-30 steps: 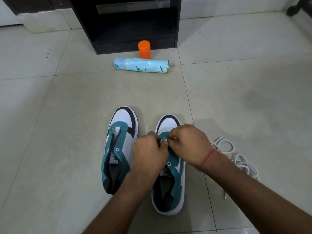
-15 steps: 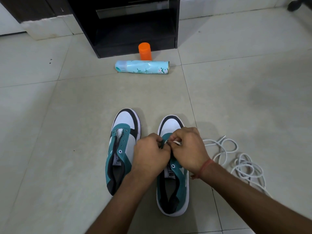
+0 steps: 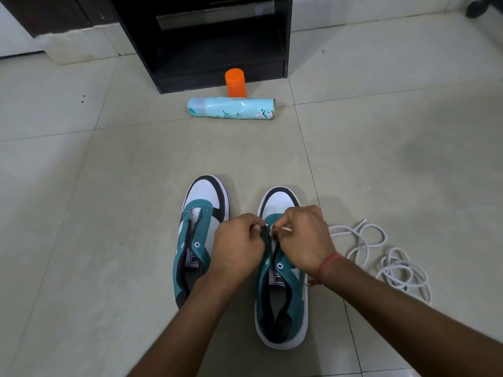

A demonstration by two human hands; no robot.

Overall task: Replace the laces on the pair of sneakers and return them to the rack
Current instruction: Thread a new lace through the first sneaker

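Two sneakers are set side by side on the tiled floor (image 3: 109, 213), toes pointing away: the left sneaker (image 3: 197, 240) without a lace and the right sneaker (image 3: 283, 295) under both hands. One white lace end (image 3: 283, 229) is pinched at the front eyelets of the right sneaker by the curled fingers of the right hand (image 3: 302, 238). The left hand (image 3: 238, 247) is closed over the same eyelet area, fingers curled; what it grips cannot be told. One loose white lace (image 3: 392, 262) is coiled on the floor just right of the right sneaker. One spray can (image 3: 231, 108) lies on its side farther ahead, with one orange cap (image 3: 235, 83) upright behind it, in front of one black rack (image 3: 201, 42).
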